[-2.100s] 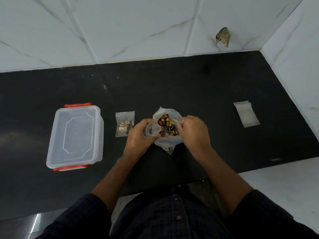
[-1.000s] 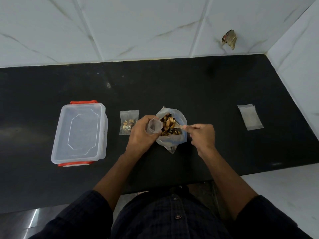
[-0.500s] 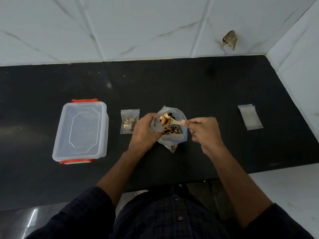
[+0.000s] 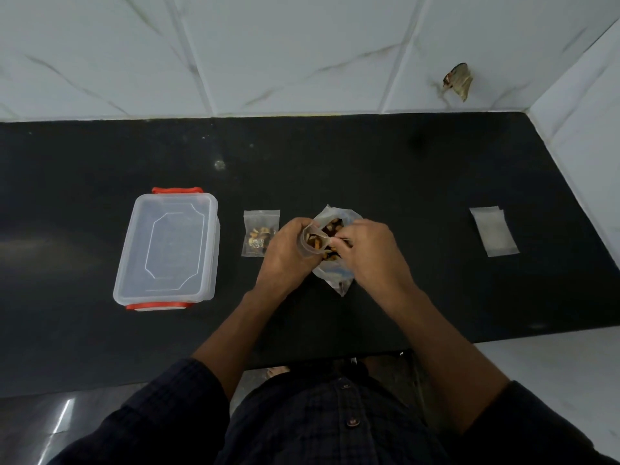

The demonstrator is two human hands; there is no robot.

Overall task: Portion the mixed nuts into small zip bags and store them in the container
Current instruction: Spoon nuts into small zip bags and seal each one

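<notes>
One small zip bag is being filled: the left hand grips it open beside the nut bag mid-tabletop, while right hand fingers pinch something hidden, probably a spoon. Next: seal it, then open the closed container.

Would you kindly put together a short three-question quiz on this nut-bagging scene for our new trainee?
1. True or false: the lid is on the clear container.
2. What lies between the container and the left hand: A) a spoon, B) a filled zip bag, C) a knife?
3. Fill in: the left hand holds a small open zip bag beside the large bag of mixed nuts; the empty zip bags lie to the person's ____.

Key: 1 true; 2 B; 3 right.
</notes>
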